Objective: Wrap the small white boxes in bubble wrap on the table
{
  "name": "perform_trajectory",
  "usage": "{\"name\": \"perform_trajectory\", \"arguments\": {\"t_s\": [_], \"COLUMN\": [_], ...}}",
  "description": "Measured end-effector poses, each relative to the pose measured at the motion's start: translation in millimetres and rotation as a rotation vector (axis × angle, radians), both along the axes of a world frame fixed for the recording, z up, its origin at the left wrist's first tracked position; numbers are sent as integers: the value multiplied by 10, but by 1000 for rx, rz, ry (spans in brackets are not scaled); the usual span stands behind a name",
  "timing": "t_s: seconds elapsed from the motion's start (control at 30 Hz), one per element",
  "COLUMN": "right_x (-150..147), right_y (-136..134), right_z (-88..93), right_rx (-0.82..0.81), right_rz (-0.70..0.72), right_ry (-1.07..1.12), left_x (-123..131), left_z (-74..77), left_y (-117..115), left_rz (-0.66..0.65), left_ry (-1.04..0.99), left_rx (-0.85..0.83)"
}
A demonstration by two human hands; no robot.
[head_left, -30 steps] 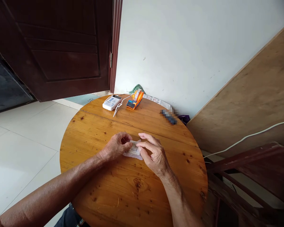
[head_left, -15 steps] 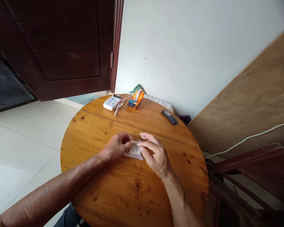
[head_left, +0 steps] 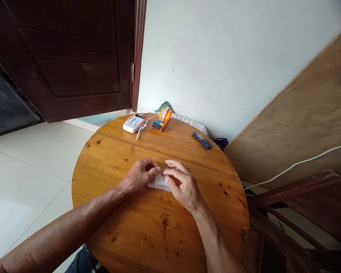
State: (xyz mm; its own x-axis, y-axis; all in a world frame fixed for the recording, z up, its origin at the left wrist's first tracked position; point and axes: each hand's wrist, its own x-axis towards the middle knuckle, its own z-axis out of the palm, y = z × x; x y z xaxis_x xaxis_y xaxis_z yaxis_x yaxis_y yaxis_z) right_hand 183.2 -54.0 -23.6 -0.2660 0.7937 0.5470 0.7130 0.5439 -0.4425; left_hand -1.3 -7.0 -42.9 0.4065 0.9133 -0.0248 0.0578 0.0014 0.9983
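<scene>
No text legible anywhere in frame, only print too small or soft to make out. White handheld-size device point(head_left: 134, 123), upper centre-left of frame: several lines of blue print on its pale face, characters not resolvable; small packet point(head_left: 160, 183) at frame centre, just below the midline: fine dark print on a whitish label, partly covered by fingers, unreadable. White strip point(head_left: 189, 121) along the wall base, upper centre-right: rows of dark characters, can't decipher.
</scene>
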Motion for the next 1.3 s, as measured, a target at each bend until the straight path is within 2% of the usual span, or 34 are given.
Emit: {"name": "perform_trajectory", "arguments": {"t_s": [0.33, 1.3], "right_x": [-4, 12], "right_y": [3, 4], "right_z": [-12, -5], "right_rx": [-37, -54], "right_rz": [-14, -30], "right_ry": [-7, -25], "left_x": [70, 63], "left_z": [16, 35], "left_y": [31, 37], "left_rz": [64, 64], "left_ry": [54, 86], "left_rx": [29, 54]}}
